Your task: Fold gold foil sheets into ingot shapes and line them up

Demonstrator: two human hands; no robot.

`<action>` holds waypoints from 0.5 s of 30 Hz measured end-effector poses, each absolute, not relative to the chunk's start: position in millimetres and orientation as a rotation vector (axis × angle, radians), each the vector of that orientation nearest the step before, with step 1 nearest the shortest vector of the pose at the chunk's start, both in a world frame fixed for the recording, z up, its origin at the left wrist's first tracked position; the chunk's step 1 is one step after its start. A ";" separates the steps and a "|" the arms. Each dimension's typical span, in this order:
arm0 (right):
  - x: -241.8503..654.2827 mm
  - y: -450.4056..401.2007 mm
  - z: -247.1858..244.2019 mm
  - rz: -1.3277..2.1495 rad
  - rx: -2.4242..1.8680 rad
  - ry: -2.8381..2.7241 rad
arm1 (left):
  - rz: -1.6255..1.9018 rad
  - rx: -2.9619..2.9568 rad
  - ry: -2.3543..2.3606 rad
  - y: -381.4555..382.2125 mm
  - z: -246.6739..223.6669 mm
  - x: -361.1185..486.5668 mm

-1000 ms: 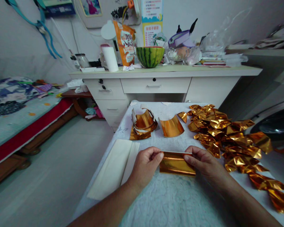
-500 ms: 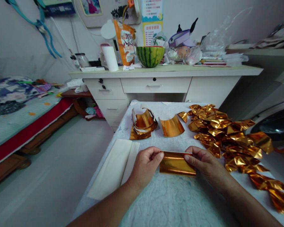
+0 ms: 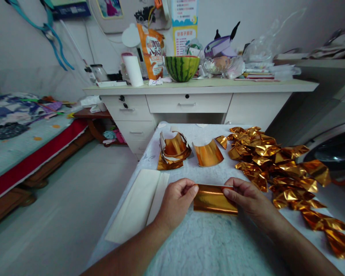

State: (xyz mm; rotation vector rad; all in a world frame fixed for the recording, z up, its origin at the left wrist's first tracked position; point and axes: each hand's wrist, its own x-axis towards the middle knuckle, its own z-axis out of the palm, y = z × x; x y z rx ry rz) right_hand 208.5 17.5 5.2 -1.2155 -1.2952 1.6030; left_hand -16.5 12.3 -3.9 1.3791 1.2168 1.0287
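Observation:
A shiny gold foil sheet (image 3: pixel 214 200) is stretched between both hands over the cloth-covered table. My left hand (image 3: pixel 178 199) pinches its upper left corner, and my right hand (image 3: pixel 244 195) grips the upper right part, thumb on the front. Beyond them lie a single curved gold sheet (image 3: pixel 208 154) and a curled stack of gold sheets (image 3: pixel 174 147) with pale backs. Folded gold foil pieces (image 3: pixel 258 153) are heaped along the right side. Beside my left forearm rests flat whitish paper (image 3: pixel 136 203).
A white desk (image 3: pixel 186 89) stands behind the table, bearing a watermelon half (image 3: pixel 182 68), an orange bag (image 3: pixel 153 53), a white roll (image 3: pixel 133 71) and plastic bags. A bed (image 3: pixel 31 134) is at the left; a round appliance door (image 3: pixel 337 147) is at the right.

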 end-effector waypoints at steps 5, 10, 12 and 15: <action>205.4 16.2 6.3 1.565 -1.269 -1.357 | 1.006 1.372 1.243 12.6 -3.1 -16.7; 202.3 14.4 -1.3 1.344 -1.392 -1.540 | 0.963 1.490 1.330 12.5 -1.1 -15.8; 201.8 14.5 -3.1 1.203 -1.482 -1.671 | 0.914 1.597 1.381 11.7 -0.9 -14.8; 200.9 16.1 -2.3 0.968 -1.612 -1.820 | 0.820 1.814 1.469 10.7 -1.4 -12.6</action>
